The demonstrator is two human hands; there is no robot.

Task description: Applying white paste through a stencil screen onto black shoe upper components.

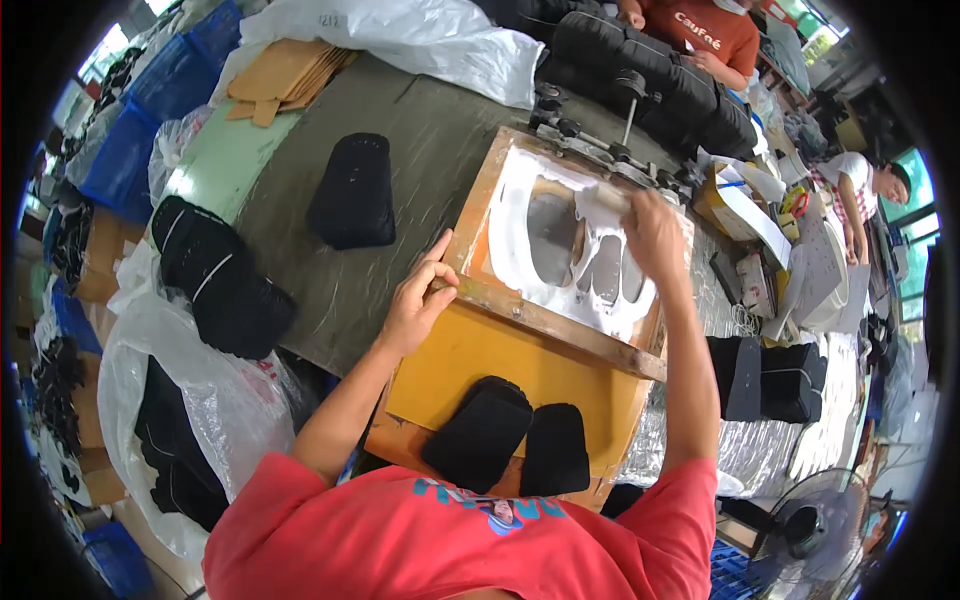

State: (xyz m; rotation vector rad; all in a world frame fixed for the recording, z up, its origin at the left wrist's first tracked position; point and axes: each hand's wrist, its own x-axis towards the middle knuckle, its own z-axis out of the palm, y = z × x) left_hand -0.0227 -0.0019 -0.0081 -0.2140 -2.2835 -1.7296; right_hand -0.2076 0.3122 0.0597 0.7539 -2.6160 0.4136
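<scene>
One wooden-framed mesh screen (pixel 560 330), smeared with thick white paste (pixel 515 220). Judged risks: a slack left hand (pixel 415 305) could let the screen slip, blurring the paste's edges; uneven pressure from the right hand (pixel 652 238) could leave patches; excess paste might drip past the screen's near edge toward a black, rounded fabric pad (pixel 480 432) and a narrower black pad (pixel 555 450) lying there. Screen lies beneath the right fingers, which close round a pale, wooden-looking scraper (pixel 606 197) over the screen's far right part, grip partly hidden. Left fingers apart, touching the screen's left edge by its near corner.
</scene>
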